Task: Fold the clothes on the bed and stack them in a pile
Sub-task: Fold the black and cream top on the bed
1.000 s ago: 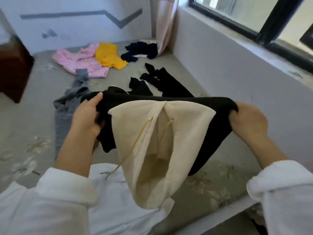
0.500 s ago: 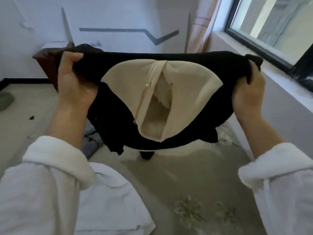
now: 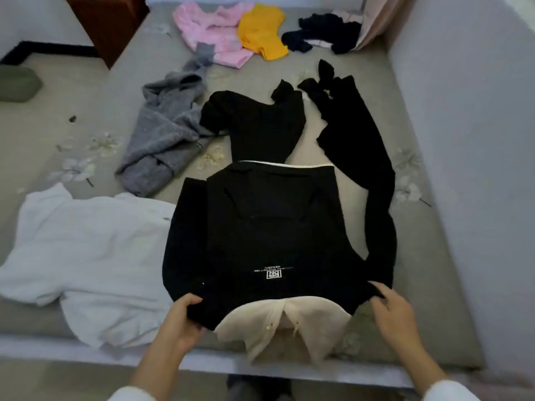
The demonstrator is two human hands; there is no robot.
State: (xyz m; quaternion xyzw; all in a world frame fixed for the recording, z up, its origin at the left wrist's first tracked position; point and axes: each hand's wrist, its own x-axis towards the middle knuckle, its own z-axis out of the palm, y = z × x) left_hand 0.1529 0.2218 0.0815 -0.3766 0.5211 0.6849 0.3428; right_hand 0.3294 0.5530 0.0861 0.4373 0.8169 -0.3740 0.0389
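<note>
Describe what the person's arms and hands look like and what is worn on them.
The left hand and the right hand are bare: no gloves, rings or watch show. The forearms are bare too. A white left sleeve and a white right sleeve show only at the picture's bottom edge.

**Bed layout**

The hoodie [image 3: 269, 241] lies at the bed's [image 3: 58, 111] near edge, with its hood [image 3: 278, 322] over the edge. The shirt [image 3: 86, 250] touches its left side, and the fleece [image 3: 165, 131] is behind the shirt. The leggings [image 3: 341, 117] lie behind to the right, near the wall [image 3: 463, 111]. Along the far end, from the left, are a jumper [image 3: 208, 30], a tee [image 3: 262, 30] and a heap [image 3: 321, 31].
</note>
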